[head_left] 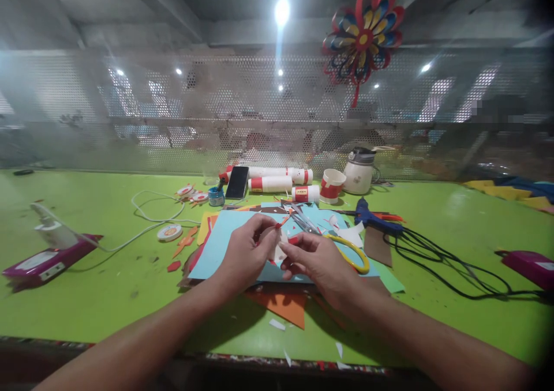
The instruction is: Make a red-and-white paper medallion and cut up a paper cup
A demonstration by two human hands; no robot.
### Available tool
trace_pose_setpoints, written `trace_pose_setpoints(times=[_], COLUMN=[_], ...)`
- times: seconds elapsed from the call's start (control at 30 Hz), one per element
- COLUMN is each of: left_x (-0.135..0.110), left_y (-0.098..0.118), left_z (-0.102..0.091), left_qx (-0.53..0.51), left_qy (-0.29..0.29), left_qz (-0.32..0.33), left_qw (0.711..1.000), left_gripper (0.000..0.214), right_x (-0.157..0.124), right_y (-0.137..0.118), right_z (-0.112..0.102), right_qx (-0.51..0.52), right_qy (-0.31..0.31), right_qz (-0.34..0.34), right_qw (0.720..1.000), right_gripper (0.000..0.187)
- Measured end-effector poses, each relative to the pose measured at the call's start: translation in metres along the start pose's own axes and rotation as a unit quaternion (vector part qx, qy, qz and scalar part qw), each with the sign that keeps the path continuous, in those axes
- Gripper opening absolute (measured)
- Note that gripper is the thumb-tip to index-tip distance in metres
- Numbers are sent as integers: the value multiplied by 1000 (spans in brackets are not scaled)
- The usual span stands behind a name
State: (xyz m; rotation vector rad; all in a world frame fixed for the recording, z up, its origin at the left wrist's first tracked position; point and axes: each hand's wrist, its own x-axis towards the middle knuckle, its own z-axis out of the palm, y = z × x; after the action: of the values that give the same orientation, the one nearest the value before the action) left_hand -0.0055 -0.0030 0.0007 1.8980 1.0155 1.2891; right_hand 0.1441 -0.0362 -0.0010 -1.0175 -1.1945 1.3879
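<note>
My left hand [249, 252] and my right hand [318, 261] meet over a light blue paper sheet [216, 247] on the green table [108, 275]. Both pinch a small red and white paper piece [280, 247] between their fingertips. Yellow-handled scissors [329, 238] lie on the blue sheet just behind my right hand. Orange paper [283, 304] pokes out from under the sheet, below my wrists.
Glue sticks [270, 183], a phone [237, 182], a red and white cup [332, 185] and a white jar [359, 172] stand behind. A blue glue gun [372, 218] with black cable [441, 258] lies right. Pink devices sit at both edges; a paper flower [363, 33] hangs on the mesh.
</note>
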Motion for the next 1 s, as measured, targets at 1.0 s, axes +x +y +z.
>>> trace_pose_setpoints(times=[1.0], left_x=[-9], left_y=[-1], left_z=[1], left_qx=[-82], left_qy=[-127], left_qz=[44], left_qw=[988], left_gripper=[10], right_x=[7], right_y=[-19], right_z=[-26], right_qx=[50], right_qy=[-116], right_qz=[44], right_qw=[991], right_gripper=[17])
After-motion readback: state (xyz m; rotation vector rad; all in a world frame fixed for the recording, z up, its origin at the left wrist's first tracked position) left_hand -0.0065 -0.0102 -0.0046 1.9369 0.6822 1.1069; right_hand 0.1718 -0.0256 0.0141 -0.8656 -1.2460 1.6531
